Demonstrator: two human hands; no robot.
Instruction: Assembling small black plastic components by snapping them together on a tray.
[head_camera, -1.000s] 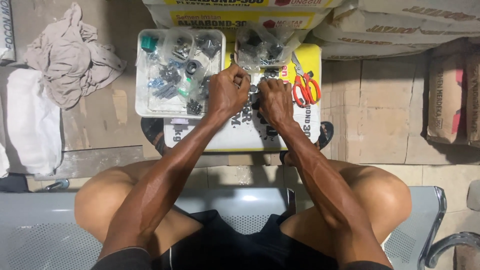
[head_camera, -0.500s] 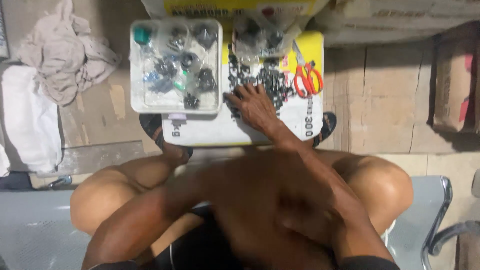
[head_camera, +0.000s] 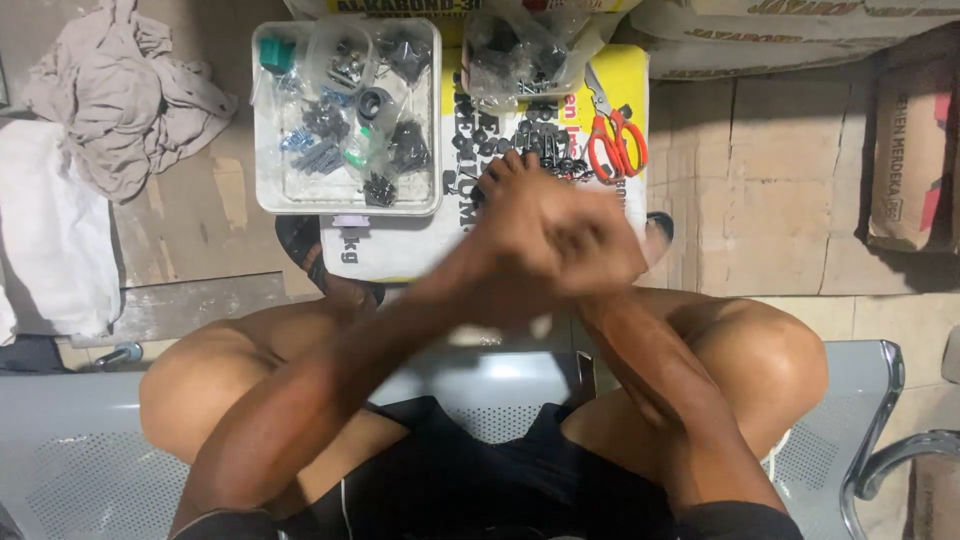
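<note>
My two hands meet over the near edge of a yellow and white sack (head_camera: 400, 250) that lies flat as a work surface. Motion blurs both. My right hand (head_camera: 505, 185) reaches forward, its fingertips at a scatter of small black parts (head_camera: 520, 130) on the sack. My left hand (head_camera: 600, 255) crosses in from the left and overlaps the right hand's back and wrist. What either hand holds is hidden by blur. Red-handled scissors (head_camera: 618, 145) lie just right of the parts.
A white tray (head_camera: 258, 120) with bagged black, blue and green small parts sits left of the hands. A clear bag of black parts (head_camera: 520, 50) lies behind. Crumpled cloths (head_camera: 120, 100) are at the far left, paper sacks (head_camera: 910, 130) at the right. I sit on a grey metal bench (head_camera: 60, 440).
A second ago both hands worked side by side at the parts. The left arm then pulled back toward me and has swung forward again, crossing onto the right hand.
</note>
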